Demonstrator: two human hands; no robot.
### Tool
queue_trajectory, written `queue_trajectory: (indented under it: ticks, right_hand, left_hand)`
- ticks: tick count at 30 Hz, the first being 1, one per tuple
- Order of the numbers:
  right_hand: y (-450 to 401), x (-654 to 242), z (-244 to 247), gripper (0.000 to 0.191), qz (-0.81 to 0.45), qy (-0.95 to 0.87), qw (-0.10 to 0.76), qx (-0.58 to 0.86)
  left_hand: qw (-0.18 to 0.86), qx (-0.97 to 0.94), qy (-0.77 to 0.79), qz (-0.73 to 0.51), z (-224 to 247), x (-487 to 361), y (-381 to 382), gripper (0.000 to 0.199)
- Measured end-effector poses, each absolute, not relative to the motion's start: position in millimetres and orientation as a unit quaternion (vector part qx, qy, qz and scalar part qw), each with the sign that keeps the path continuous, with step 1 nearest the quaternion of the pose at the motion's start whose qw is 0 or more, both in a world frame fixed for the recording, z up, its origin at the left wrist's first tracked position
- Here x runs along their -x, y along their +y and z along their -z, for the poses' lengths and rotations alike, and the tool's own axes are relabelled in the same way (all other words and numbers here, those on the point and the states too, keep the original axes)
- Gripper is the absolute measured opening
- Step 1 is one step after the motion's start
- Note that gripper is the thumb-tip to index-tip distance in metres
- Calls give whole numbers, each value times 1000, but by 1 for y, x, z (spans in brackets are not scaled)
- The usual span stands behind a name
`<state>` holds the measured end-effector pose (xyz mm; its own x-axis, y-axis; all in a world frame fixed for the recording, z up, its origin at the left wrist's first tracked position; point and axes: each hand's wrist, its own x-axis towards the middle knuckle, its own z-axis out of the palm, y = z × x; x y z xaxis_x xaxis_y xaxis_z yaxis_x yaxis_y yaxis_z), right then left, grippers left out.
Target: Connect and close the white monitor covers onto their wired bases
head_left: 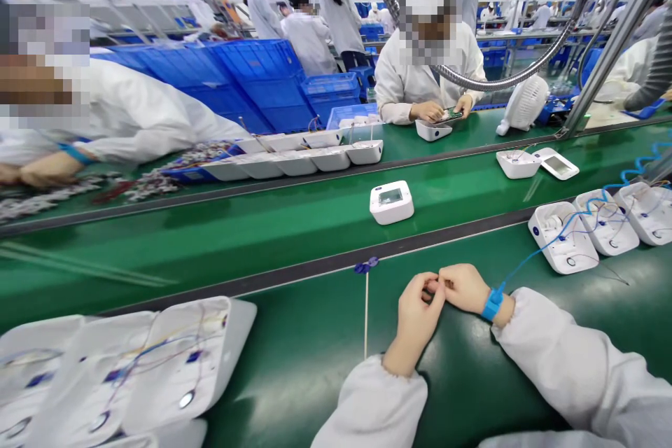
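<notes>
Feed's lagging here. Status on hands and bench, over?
Left hand and right hand touching, fingertips pinched together; anything held too small to tell. Thin stick just left. White shells right, apart.

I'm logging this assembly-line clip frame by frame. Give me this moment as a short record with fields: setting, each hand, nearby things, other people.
setting: green bench beside a green conveyor belt
left hand: fingertips meet the right hand's; anything pinched is too small to tell
right hand: blue wrist strap with coiled blue cord
near left: open white housings with thin wires
near right: three open white housings
on belt: closed white unit with screen
on bench: thin stick
other people: a worker in white across the belt handles a part
</notes>
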<state>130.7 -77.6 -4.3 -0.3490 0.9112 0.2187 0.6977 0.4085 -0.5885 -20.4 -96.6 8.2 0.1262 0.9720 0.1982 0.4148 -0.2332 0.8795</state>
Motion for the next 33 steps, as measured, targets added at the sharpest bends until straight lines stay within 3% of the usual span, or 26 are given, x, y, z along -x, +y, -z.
queue_trajectory:
  ticks: [12, 19, 33]
  right_hand:
    - [-80, -131, 2, 27, -204, -813, 252, 483]
    - [-81, -132, 5, 25, -205, -822, 246, 471]
    - [-84, -130, -1, 15, -211, -830, 230, 461]
  left_hand:
    - [312, -682, 501, -431, -12, 20, -100, 12]
    - [298, -677, 514, -434, -11, 20, -98, 21]
    - [340, -685, 486, -422, -14, 19, -99, 26]
